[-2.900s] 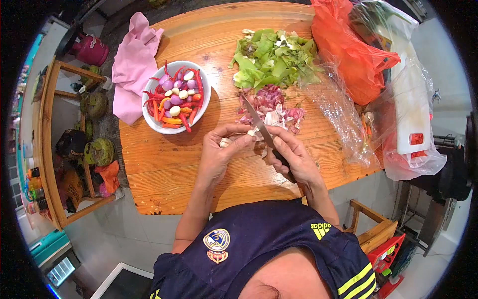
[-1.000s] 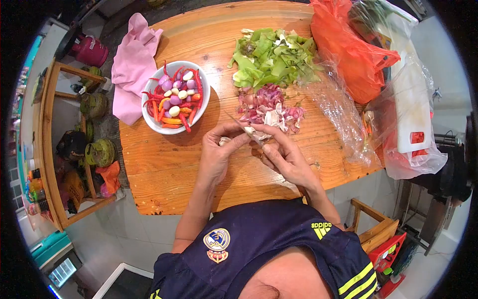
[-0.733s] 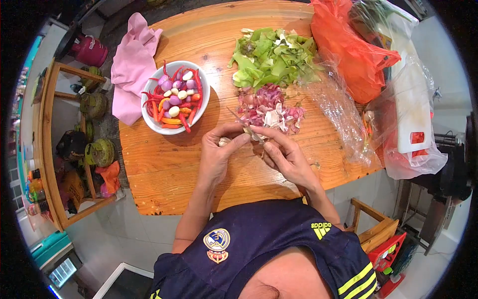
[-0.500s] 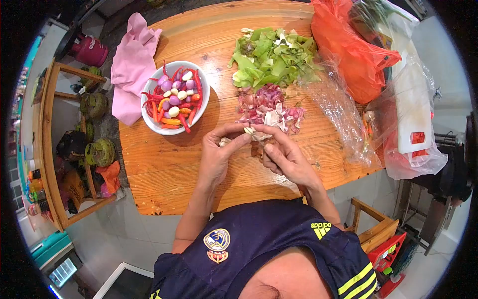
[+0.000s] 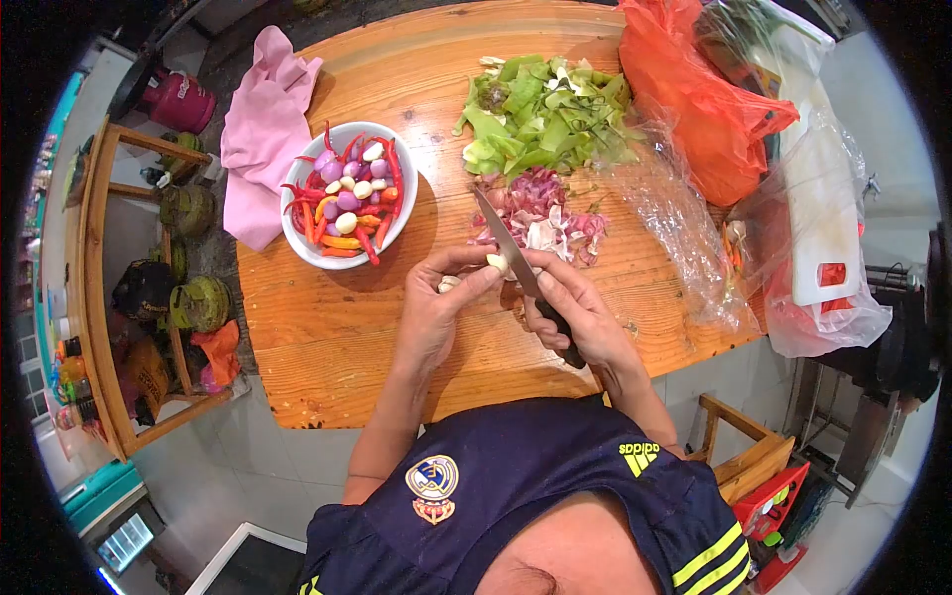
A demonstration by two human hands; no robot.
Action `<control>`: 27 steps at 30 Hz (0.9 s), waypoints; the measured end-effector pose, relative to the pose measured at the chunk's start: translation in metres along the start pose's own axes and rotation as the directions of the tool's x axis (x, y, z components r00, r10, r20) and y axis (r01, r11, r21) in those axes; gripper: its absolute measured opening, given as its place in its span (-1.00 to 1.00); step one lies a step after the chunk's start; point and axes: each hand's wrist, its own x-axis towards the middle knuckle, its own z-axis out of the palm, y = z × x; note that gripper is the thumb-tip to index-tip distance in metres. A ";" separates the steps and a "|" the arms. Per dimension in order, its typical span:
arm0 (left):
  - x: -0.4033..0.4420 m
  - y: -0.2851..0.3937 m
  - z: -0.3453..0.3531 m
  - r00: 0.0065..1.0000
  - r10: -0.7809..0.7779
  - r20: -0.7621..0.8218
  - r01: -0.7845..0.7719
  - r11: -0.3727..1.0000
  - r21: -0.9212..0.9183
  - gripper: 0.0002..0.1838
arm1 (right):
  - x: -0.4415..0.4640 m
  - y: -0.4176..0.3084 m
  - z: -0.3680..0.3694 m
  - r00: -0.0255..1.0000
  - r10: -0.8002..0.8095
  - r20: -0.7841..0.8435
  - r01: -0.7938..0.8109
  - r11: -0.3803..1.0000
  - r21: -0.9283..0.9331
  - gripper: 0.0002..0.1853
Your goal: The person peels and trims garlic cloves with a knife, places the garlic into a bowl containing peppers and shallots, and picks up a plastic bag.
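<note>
Between the thumb and finger of my left hand point(image 5: 441, 293) is a pale garlic clove point(image 5: 497, 262). More garlic point(image 5: 448, 284) shows tucked in that palm, partly covered by the fingers. My right hand point(image 5: 580, 312) grips a knife point(image 5: 511, 238) by its dark handle, the blade pointing up and to the left beside the clove. Just beyond both hands lie purple and white skins point(image 5: 545, 213). To the left stands a white bowl point(image 5: 409, 213) holding red and orange chillies, peeled shallots and garlic cloves.
Green peelings point(image 5: 545, 109) are heaped at the back of the wooden table point(image 5: 337, 347). A pink cloth point(image 5: 260, 149) lies beyond the bowl. On the right are a red plastic bag point(image 5: 684, 109), clear plastic wrap point(image 5: 674, 218) and a white cutting board point(image 5: 823, 198).
The knife blade has swung into view, now pointing up and away from me beside the clove. Skin that hung at my fingers is gone from there. My left hand has barely moved.
</note>
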 end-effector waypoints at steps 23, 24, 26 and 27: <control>-0.001 0.002 0.001 0.999 -0.014 -0.028 0.014 1.000 -0.007 -0.80 | 0.001 0.000 0.001 0.998 -0.065 0.005 0.065 0.987 -0.149 -0.61; -0.001 0.003 0.002 0.999 -0.029 -0.038 0.029 1.000 -0.010 -0.80 | 0.001 -0.002 0.001 0.998 -0.056 0.021 0.058 0.986 -0.155 -0.61; -0.001 0.002 0.001 1.000 0.006 -0.026 -0.006 1.000 0.004 -0.80 | 0.003 0.002 0.004 0.996 -0.092 0.002 0.090 0.974 -0.209 -0.61; -0.001 0.002 0.001 1.000 0.024 -0.019 -0.024 1.000 0.011 -0.80 | 0.004 0.004 0.004 0.994 -0.112 -0.008 0.107 0.966 -0.237 -0.61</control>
